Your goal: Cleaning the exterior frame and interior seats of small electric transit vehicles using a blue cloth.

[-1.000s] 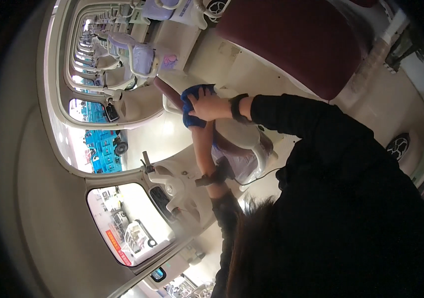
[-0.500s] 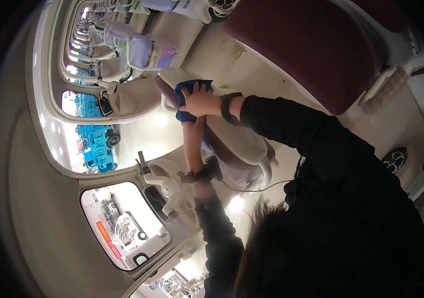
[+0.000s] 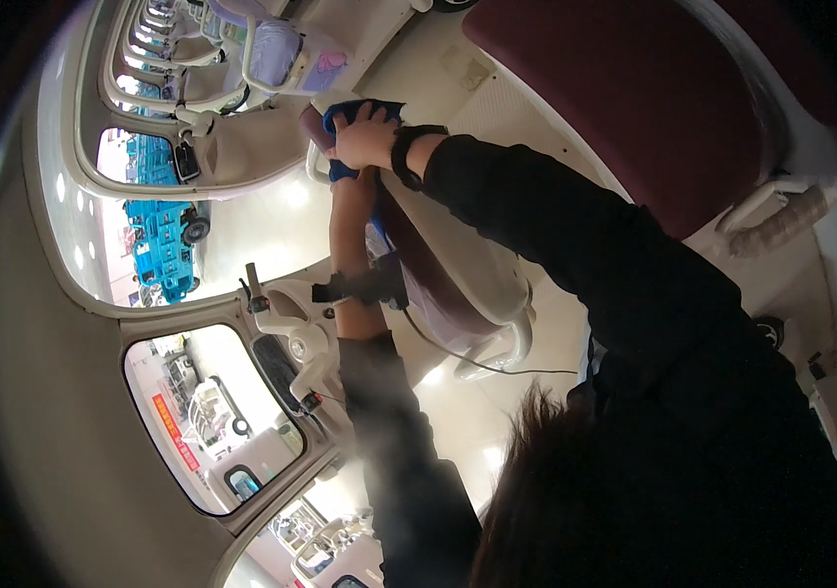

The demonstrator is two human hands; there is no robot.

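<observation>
At the far end of a narrow seat with a maroon cushion (image 3: 418, 265) and a beige shell (image 3: 472, 260), a blue cloth (image 3: 379, 106) lies bunched. My right hand (image 3: 365, 140) holds it from above, its fingers bent over the fabric. Below and against it, my left hand (image 3: 357, 180) reaches to the same cloth; its fingers are hidden by the right hand and the folds. A dark strap with a black device (image 3: 369, 284) sits on my left forearm, and a cable runs from it. My right wrist wears a dark band (image 3: 407, 152).
Handlebars (image 3: 291, 328) stand left of the seat inside a cream vehicle cabin with windows (image 3: 213, 421). A wide maroon bench (image 3: 624, 98) lies on the right, beside a plastic-wrapped rail (image 3: 781, 220). Blue vehicles (image 3: 159, 245) stand outside.
The seat, cabin and both hands appear higher and further left as the view shifts. Both hands stay together at the blue cloth on the seat's far end.
</observation>
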